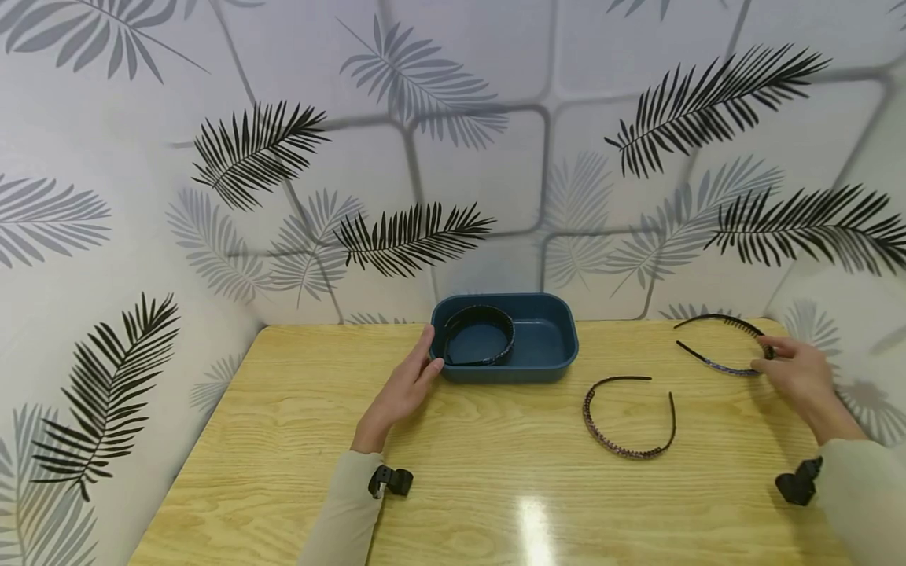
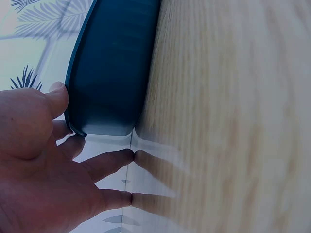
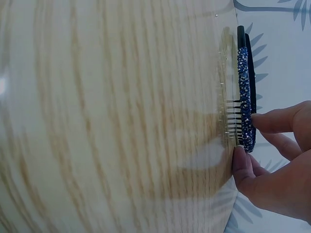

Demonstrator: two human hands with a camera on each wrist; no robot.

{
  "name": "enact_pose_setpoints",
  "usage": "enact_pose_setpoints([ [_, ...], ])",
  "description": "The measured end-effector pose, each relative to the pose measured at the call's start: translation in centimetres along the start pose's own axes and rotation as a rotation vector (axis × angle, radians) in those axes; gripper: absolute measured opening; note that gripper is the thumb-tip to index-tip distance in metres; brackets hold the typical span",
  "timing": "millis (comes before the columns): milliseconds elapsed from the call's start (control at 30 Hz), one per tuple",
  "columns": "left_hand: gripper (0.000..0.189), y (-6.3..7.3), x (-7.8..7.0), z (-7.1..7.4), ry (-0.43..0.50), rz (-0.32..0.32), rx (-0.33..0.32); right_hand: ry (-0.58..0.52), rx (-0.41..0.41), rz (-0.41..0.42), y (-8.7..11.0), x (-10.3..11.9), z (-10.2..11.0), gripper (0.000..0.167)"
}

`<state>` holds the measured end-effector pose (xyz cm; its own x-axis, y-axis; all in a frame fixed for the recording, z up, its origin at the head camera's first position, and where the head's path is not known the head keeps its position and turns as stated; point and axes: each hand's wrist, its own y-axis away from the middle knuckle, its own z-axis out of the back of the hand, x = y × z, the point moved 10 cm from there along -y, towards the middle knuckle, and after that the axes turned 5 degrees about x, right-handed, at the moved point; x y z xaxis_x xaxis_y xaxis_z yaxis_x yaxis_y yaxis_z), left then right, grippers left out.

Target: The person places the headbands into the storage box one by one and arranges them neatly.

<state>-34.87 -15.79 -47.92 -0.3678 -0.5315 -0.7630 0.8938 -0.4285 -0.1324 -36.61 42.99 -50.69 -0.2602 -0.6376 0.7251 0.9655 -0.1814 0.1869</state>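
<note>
My left hand [image 1: 405,387] grips the left end of a dark blue plastic box [image 1: 545,376], thumb at its near corner and fingers along the end. Two of its fingertips touch the wooden table in the left wrist view. Inside the box's left half lies a black headband [image 1: 511,330]. At the far right, my right hand [image 1: 800,376] pinches a headband with blue glitter [image 3: 244,77] by its curved middle, its comb teeth pointing at the tabletop. Another headband [image 1: 614,450], dark with pinkish stones, lies on the table between the box and the right hand.
The light wooden table [image 1: 283,440] runs back to a wall [image 1: 481,181] with a leaf pattern, and the box stands close to that wall. Black wrist cameras sit on both of the person's sleeves [image 1: 347,507].
</note>
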Motion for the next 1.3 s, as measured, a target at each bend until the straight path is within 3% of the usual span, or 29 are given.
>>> enact_pose_setpoints([
  [300,0.066,-0.1,0.1,0.0,-0.003,0.000,0.002,0.053,0.020,0.001,0.0,0.0,0.1,0.061],
  [633,0.065,-0.1,0.2,0.0,-0.013,0.007,0.002,-0.020,0.046,-0.032,0.5,-0.2,-0.1,0.063],
  [1133,0.065,0.0,0.0,0.1,-0.015,0.010,-0.002,-0.379,0.021,0.055,0.6,0.3,-0.2,0.063],
  [1300,0.065,0.0,0.1,0.0,-0.020,0.015,0.003,-0.418,0.033,0.081,1.0,0.8,-0.5,0.060],
])
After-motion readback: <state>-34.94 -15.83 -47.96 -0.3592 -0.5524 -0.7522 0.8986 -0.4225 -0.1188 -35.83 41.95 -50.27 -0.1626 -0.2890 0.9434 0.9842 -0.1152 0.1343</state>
